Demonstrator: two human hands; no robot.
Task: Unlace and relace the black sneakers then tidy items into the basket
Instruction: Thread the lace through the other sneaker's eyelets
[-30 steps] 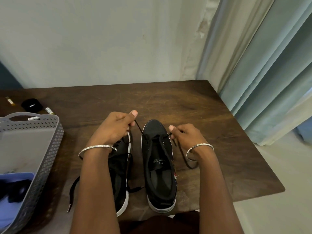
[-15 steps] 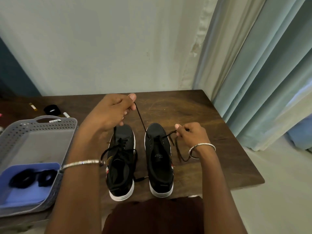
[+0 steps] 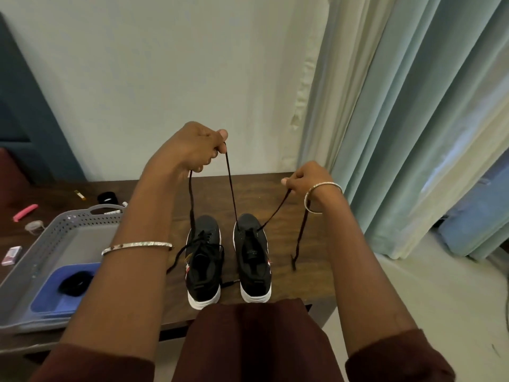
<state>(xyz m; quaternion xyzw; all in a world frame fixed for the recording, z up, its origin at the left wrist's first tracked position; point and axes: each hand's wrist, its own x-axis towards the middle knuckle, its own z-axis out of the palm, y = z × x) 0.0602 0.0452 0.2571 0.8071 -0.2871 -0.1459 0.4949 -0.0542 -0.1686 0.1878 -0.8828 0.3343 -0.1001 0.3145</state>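
Head view: two black sneakers stand side by side near the front edge of the wooden tabletop, toes pointing away from the person. The left sneaker looks laced, with loose ends trailing out to its sides. The right sneaker is the one being worked on. Its lace runs up from the lowest eyelets near the toe in two taut strands. The left hand, raised well above the tabletop, has its grip pinched on one strand, and a spare length hangs down from the fist toward the left sneaker. The right hand, held lower and out to the right, has its grip closed on the other strand, whose free end dangles down past the wrist.

To the left sits the grey basket, holding a blue tray with a black band on it. Small items lie on the tabletop beyond it, among them a pink object.

The step in hand appears to be relacing: the lace is through the first eyelets and is being drawn up to even the two ends. Next, each end likely needs crossing over and threading through the following eyelet pair, keeping the tension even.
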